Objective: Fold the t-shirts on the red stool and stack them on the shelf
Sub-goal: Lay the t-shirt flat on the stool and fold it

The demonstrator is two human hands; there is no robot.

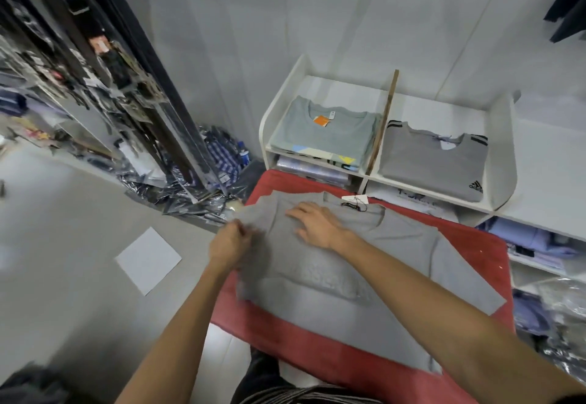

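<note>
The left grip [230, 238] pinches the sleeve of the grey t-shirt [336, 264], fingers curled on the cloth; the right grip [317, 224] lies wide and flat on the chest of it; the shirt is spread over the red stool [469, 280]; just behind stands a white shelf [504, 137], a folded pale green shirt [326, 130] left, a folded grey striped shirt [434, 159] right; grey floor [63, 245] carries a white sheet [148, 260].
</note>
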